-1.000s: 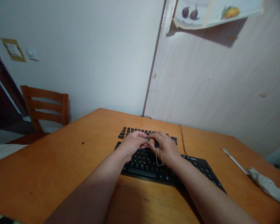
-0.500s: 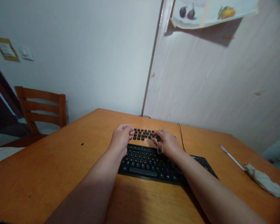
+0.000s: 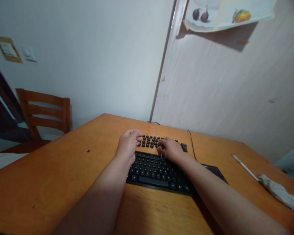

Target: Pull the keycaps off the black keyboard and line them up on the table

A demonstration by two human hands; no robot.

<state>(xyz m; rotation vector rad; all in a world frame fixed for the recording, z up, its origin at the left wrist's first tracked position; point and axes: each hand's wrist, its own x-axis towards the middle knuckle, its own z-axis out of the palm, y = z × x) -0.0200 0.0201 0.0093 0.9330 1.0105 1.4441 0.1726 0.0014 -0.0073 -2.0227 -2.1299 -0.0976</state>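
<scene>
Black keycaps (image 3: 147, 145) rowed on table (image 3: 71, 176), centre frame, above keyboard (image 3: 154, 181), apparently preserving key order. Right hand (image 3: 171, 149), near frame centre, grips wire-looped tool (image 3: 164, 154). Left hand (image 3: 127, 143) curled at rows' left end; cannot tell if holding anything.

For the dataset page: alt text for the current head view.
Bare left hand and right hand are at rows of loose black keycaps, beyond a keyboard missing many keycaps; the right hand holds a wire loop. A white stick and crumpled cloth lie to the right on the wooden table.
</scene>
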